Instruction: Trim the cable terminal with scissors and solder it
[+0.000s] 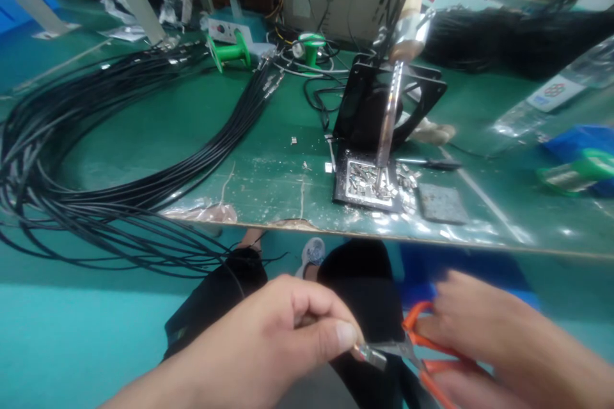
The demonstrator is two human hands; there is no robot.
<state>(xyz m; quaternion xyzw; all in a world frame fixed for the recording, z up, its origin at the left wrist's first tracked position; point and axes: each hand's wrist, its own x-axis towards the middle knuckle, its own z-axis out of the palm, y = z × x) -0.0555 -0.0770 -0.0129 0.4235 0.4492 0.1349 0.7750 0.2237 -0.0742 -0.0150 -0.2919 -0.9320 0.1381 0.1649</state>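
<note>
My left hand point(283, 339) is low in front of me, below the table edge, pinching a small metal connector point(371, 354) between thumb and forefinger. My right hand point(499, 339) grips orange-handled scissors point(422, 351), and their blades touch the connector. Both hands hover over my lap, above dark trousers. The wire behind the connector is hidden by my fingers.
On the green table point(201, 121) lies a big loop of black cables point(96, 166) at the left. A soldering iron point(393, 96) stands in a black stand point(369, 185) holding several metal terminals. Green spools point(230, 51), a plastic bottle point(551, 96) and a blue bag point(580, 147) sit further back and right.
</note>
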